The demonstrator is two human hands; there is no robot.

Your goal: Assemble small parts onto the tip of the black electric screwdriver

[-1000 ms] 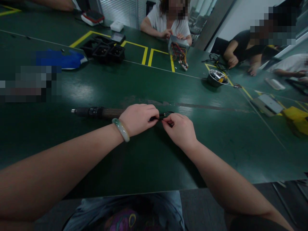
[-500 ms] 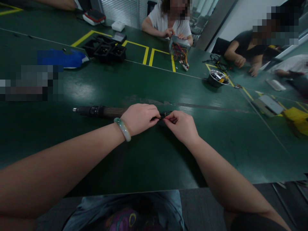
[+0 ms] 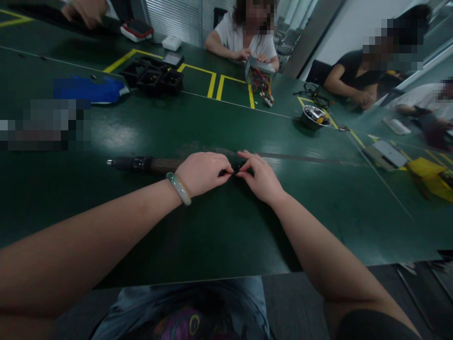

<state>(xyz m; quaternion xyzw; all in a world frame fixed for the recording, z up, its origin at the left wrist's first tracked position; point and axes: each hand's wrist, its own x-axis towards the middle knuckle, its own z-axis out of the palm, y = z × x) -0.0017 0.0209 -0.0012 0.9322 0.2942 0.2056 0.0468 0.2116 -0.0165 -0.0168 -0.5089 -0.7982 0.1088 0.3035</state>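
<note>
A long dark tube-like stick [image 3: 161, 165] lies across the green table, with a silvery tip at its left end, black ringed collars and a brown stretch. My left hand [image 3: 205, 172], a pale green bangle at its wrist, rests over the right part of the stick and covers it. Its thumb and forefinger are pinched on a small black part at that end. Facing it, my right hand [image 3: 260, 179] pinches the same thin black part between thumb and forefinger, other fingers raised. The fingertips nearly meet, and details of the part are hidden.
Beyond lie a blue bag [image 3: 94, 89], black trays [image 3: 152, 78] and a metal bowl [image 3: 313, 118] with small items. A person opposite handles a metal box with coloured wires [image 3: 260, 75]. At right are a grey flat device [image 3: 385, 155] and a yellow bag [image 3: 430, 177].
My right hand has shifted slightly left, closer to my left fingertips, and its outer fingers have lifted and spread. My left hand and the stick are nearly unmoved. A person's hand has appeared at top left.
</note>
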